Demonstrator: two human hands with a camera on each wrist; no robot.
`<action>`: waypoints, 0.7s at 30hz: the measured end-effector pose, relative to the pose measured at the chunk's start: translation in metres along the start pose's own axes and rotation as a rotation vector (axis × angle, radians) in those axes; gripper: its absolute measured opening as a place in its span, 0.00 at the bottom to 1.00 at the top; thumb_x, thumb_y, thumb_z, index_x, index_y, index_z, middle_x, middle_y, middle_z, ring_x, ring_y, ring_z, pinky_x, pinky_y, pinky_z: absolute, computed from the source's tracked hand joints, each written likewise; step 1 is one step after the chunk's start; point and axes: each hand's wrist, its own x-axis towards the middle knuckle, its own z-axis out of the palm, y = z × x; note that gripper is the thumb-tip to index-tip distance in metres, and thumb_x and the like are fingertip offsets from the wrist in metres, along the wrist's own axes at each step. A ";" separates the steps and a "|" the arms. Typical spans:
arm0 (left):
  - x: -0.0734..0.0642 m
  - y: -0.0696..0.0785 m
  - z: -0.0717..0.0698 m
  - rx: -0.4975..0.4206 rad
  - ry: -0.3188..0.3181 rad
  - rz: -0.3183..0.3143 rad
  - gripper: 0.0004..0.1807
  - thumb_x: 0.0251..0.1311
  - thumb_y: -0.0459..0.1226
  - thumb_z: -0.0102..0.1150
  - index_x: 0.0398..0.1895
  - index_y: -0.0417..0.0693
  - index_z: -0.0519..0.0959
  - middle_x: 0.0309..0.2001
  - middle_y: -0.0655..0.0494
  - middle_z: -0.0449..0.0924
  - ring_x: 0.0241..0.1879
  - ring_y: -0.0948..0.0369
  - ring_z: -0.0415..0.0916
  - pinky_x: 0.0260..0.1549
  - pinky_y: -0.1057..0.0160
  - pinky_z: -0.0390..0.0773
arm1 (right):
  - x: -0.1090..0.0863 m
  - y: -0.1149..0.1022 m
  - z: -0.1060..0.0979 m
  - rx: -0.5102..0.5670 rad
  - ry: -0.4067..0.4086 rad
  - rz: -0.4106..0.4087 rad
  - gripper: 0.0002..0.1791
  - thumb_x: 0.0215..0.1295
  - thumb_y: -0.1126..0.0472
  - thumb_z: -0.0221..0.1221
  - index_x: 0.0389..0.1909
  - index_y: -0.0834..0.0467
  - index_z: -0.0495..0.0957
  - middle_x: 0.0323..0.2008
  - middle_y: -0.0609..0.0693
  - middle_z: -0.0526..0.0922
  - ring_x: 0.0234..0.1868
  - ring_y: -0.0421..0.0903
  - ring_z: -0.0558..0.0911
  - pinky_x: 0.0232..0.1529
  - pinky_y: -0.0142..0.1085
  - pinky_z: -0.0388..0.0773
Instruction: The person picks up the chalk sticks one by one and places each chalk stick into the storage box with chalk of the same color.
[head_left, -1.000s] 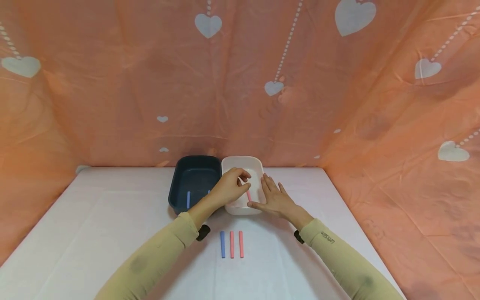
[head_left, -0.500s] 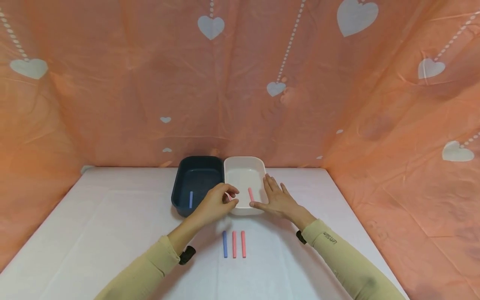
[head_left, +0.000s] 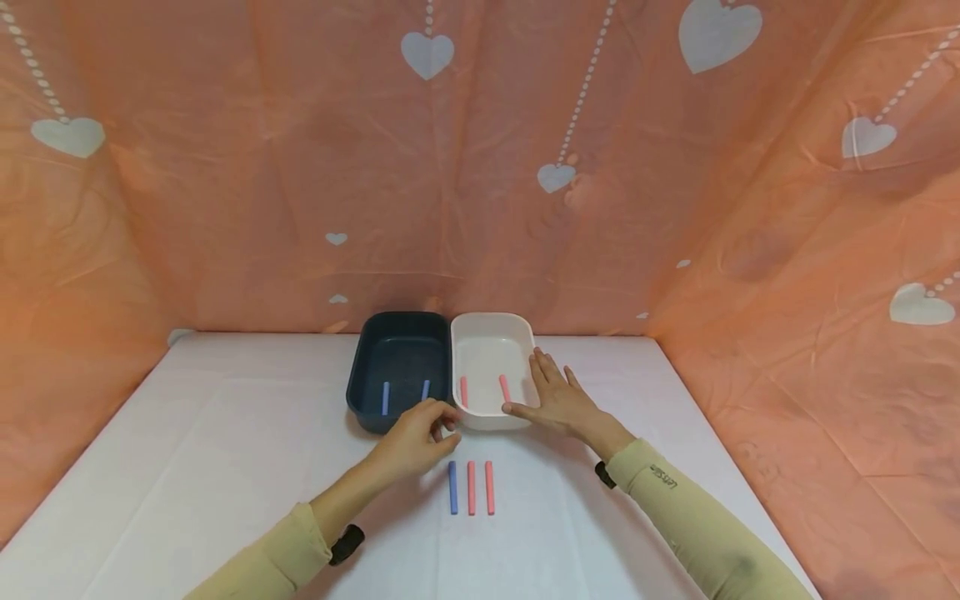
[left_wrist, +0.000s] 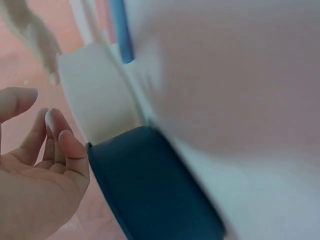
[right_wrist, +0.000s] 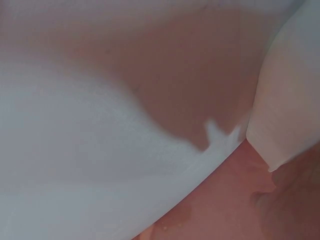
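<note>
White tray (head_left: pixel 482 357), edge perhaps against spread right hand (head_left: pixel 559 403); empty, loose left hand (head_left: pixel 415 437) near blue stick (head_left: pixel 453 488).

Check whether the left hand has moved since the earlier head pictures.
Yes. Judged against the white tray, the left hand has drawn back and leftward, from over the tray to near its front left corner.

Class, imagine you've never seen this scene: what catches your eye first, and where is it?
Probably the orange backdrop with white hearts, filling the head view's upper part. Next, the dark tray and white tray side by side, the left hand near the first and the right hand at the second. Nearer the camera, one blue stick and two pink sticks lie in a row.
</note>
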 end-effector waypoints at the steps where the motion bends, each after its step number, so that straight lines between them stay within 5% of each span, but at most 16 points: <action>1: -0.002 -0.001 0.001 0.001 -0.016 -0.005 0.12 0.62 0.29 0.68 0.48 0.39 0.83 0.39 0.54 0.78 0.35 0.59 0.72 0.34 0.67 0.74 | 0.000 0.000 0.000 0.000 0.000 0.000 0.63 0.67 0.24 0.52 0.83 0.64 0.40 0.84 0.58 0.39 0.84 0.55 0.41 0.80 0.56 0.38; 9: -0.013 -0.009 0.006 0.074 -0.152 -0.055 0.11 0.63 0.34 0.69 0.47 0.42 0.83 0.40 0.56 0.76 0.35 0.62 0.71 0.35 0.65 0.76 | 0.002 0.003 0.002 -0.007 0.003 0.001 0.63 0.67 0.23 0.51 0.83 0.64 0.39 0.84 0.57 0.38 0.84 0.54 0.41 0.80 0.56 0.38; 14: -0.017 -0.012 0.008 0.176 -0.198 -0.047 0.11 0.62 0.36 0.70 0.46 0.43 0.83 0.40 0.58 0.74 0.38 0.62 0.72 0.40 0.59 0.77 | 0.002 0.003 0.002 -0.008 0.004 -0.002 0.63 0.67 0.23 0.51 0.83 0.64 0.39 0.84 0.58 0.39 0.84 0.55 0.41 0.80 0.56 0.38; 21: -0.019 -0.014 0.014 0.249 -0.243 -0.122 0.16 0.63 0.42 0.71 0.48 0.44 0.81 0.41 0.58 0.73 0.38 0.62 0.71 0.41 0.55 0.78 | 0.002 0.001 0.001 -0.001 0.002 -0.008 0.63 0.67 0.24 0.52 0.83 0.65 0.40 0.84 0.59 0.39 0.84 0.56 0.42 0.80 0.57 0.38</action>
